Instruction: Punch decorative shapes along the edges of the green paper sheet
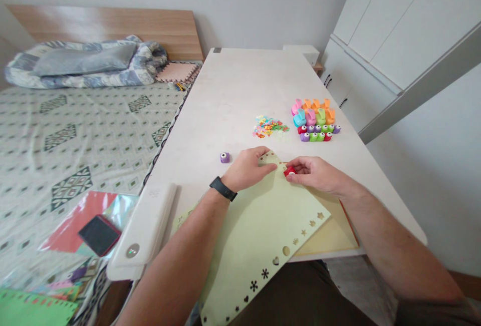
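Note:
My left hand (252, 167) grips the far corner of a pale green sheet of paper (259, 226), thumb on top and fingers at the edge. Shapes such as stars, hearts, crowns and snowflakes are cut along the sheet's near edge, with small holes by the far corner. In my right hand (315, 173) is a small red craft punch (290, 171), held between thumb and fingers at the sheet's right edge. Whether the paper sits inside its slot cannot be made out. A purple craft punch (224, 157) stands left of my left hand.
Colourful paper cutouts (268, 126) lie in a pile beyond my hands. Rows of craft punches (314, 118) stand at the right. A white laminator-like machine (145, 231) lies at the table's left edge. Yellow paper (330, 231) is under the sheet. A bed (93, 130) adjoins the left side.

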{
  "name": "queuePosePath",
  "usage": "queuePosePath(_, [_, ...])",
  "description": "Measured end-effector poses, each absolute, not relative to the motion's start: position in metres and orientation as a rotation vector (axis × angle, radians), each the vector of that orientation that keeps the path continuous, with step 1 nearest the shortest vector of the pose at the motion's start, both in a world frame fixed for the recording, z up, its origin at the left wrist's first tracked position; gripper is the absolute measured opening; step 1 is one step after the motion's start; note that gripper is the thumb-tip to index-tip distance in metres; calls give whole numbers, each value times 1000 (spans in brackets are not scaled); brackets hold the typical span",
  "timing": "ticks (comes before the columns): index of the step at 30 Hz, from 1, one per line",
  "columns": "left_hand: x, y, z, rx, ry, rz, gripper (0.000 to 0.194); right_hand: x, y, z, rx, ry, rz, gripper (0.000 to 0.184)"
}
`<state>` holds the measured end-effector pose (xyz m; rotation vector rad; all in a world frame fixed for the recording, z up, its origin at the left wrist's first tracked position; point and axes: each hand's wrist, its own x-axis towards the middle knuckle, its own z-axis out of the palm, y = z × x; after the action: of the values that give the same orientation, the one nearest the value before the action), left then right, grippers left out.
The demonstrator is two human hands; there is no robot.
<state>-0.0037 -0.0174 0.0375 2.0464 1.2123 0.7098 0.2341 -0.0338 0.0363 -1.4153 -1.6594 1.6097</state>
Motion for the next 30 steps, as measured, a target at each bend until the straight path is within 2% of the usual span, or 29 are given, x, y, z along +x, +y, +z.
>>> queuePosePath(9, [-3,-17,39,2051,1234,707,19,233,-36,40,-1396,-1664,1615,37])
queuePosePath(19, [-2,-18,40,2034,1231,698,23,233,-35,35,-1348,-1589,1652,45])
queuePosePath(30, [-3,-17,38,2025,1219,704,22,234,-35,36,-1313,-1666,1644,40])
